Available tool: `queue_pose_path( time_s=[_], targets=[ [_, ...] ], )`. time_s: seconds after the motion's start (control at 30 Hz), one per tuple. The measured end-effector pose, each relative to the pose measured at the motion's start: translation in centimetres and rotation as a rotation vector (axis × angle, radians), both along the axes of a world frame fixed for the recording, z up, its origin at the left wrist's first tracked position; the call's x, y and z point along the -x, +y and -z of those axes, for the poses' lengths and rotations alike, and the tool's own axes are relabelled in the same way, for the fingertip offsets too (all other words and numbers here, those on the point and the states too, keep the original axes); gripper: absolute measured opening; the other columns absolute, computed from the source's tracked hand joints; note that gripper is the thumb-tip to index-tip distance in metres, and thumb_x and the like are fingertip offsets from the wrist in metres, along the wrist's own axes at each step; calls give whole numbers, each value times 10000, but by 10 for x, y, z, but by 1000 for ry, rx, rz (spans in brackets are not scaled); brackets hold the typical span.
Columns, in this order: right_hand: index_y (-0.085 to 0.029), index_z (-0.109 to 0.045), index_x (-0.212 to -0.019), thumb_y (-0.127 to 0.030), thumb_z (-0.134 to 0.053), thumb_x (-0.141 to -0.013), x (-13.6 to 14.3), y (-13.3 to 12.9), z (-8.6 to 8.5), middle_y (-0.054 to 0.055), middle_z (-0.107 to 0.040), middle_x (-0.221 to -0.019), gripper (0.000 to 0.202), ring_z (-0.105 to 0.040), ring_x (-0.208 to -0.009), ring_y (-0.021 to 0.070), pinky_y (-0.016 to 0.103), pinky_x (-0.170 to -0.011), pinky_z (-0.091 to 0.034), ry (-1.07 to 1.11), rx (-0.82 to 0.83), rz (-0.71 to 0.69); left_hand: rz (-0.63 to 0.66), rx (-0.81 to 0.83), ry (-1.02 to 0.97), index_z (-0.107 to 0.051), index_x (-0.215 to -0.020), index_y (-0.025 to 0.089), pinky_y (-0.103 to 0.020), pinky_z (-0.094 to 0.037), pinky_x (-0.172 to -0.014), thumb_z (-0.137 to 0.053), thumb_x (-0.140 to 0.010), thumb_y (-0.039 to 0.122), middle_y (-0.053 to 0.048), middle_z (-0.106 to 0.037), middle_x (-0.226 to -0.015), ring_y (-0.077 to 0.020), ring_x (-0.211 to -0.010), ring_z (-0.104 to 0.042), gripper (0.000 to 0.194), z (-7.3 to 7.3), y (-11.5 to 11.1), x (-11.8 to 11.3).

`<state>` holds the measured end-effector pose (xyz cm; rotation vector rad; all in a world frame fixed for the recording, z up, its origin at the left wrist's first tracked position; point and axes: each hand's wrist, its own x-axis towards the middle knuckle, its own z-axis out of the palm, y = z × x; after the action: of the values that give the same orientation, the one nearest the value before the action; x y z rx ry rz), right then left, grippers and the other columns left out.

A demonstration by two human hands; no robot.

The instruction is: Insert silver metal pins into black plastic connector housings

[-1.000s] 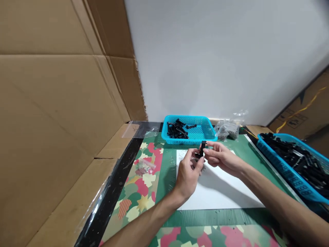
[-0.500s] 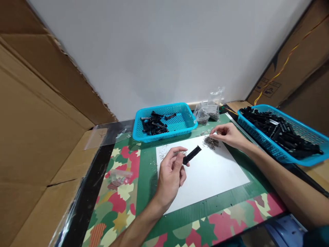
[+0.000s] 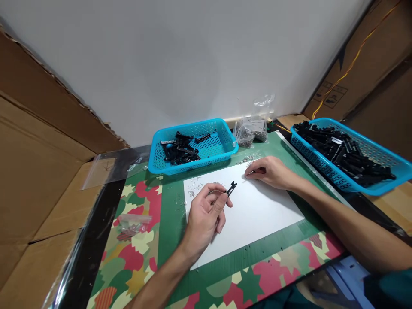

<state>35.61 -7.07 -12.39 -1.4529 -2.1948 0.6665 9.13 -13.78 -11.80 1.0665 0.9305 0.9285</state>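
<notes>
My left hand (image 3: 206, 210) pinches a slim black plastic part (image 3: 231, 189) between thumb and fingers, its notched end pointing up and right above a white sheet of paper (image 3: 257, 219). To the right, my right hand (image 3: 270, 172) has thumb and fingertips pressed together just over the paper. Whatever sits in that pinch is too small to name. Loose tiny metal pieces (image 3: 193, 185) lie on the paper's left corner, behind my left hand. More metal bits (image 3: 249, 159) show beyond my right hand, which hides the dark metal pile there.
A blue basket (image 3: 193, 168) at the back holds several black parts. Another blue basket (image 3: 399, 165) at the right is fuller of them. Clear bags of metal pieces (image 3: 260, 131) stand against the wall. A flat plastic bag (image 3: 135, 223) lies left on the patterned mat.
My right hand has moved left from the metal pile towards my left hand. The black part has turned in my left hand and now points more steeply upward. The view has shifted slightly.
</notes>
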Motion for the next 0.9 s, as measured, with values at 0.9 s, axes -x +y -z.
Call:
queue_pose_path(
  time_s=[0.9],
  targets=[
    [-218,-732,-987,-355,-621,-1034,-6,-4,-10,107,-625,-1063,182,-519,-1006,285,436,-901,-448,-14,-143,-78,52,-42,69,-635,-1124,209,-135,-230,-333,-743,-959,492,20,-621,-845,11,-368,-387,344,15,-4,2]
  ],
)
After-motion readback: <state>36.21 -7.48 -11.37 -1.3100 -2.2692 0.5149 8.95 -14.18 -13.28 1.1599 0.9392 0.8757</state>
